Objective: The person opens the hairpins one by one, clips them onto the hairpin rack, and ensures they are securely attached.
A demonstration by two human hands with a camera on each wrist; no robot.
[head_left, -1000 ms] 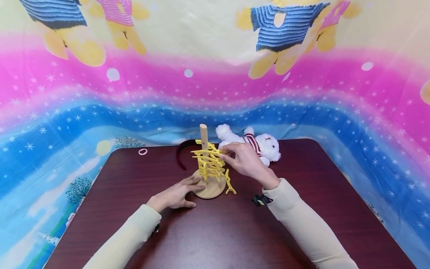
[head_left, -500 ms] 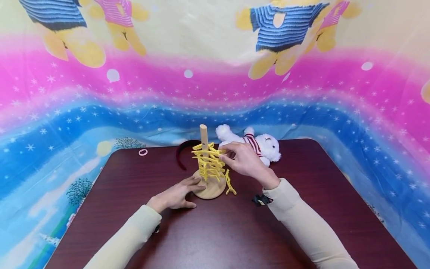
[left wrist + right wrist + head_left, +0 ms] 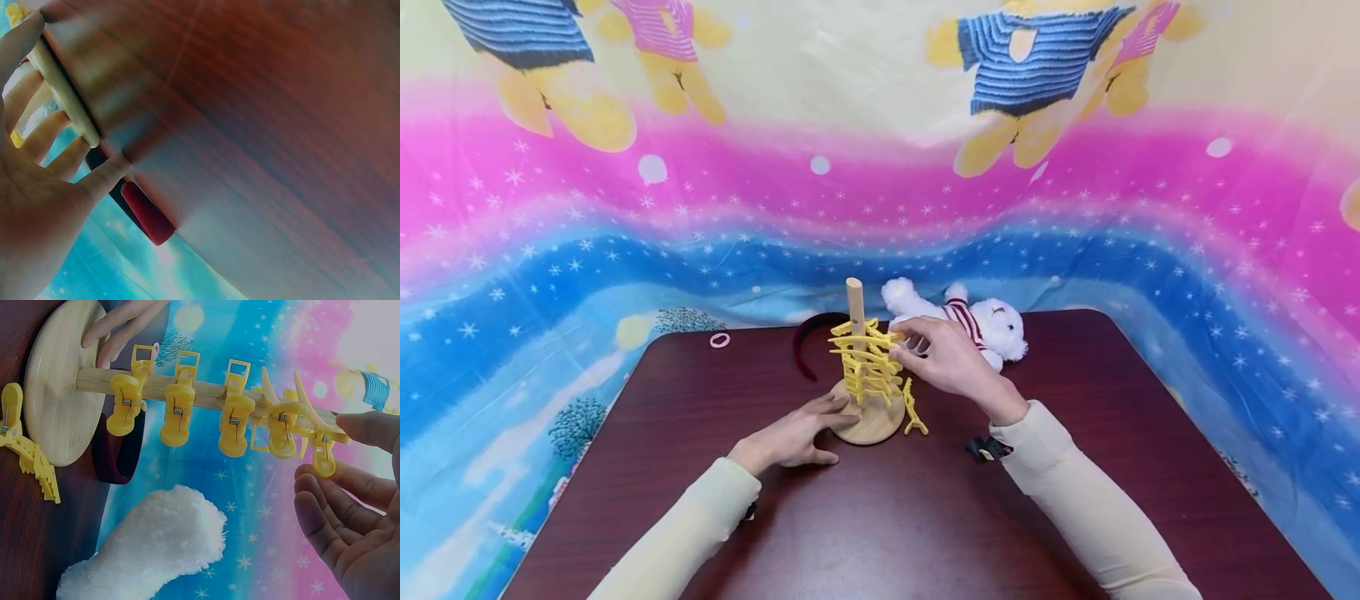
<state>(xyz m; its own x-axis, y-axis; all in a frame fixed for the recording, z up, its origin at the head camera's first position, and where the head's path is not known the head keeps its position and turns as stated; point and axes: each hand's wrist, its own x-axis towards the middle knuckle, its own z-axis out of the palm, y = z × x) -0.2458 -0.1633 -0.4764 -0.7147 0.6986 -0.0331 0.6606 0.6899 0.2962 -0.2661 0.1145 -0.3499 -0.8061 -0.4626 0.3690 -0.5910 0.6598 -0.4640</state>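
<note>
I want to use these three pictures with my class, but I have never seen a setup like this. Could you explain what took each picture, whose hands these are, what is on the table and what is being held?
A person wears three cameras: one on the head, one on each wrist. The head view looks down on a dark table. On it stands a wooden post on a round base, with yellow clips clamped along it.

The left hand rests flat on the table, fingers touching the base. The right hand touches the top clip; its fingers look open, not gripping.

One loose clip leans by the base. Behind lie a white toy bear, a dark red hairband and a small pink ring.
</note>
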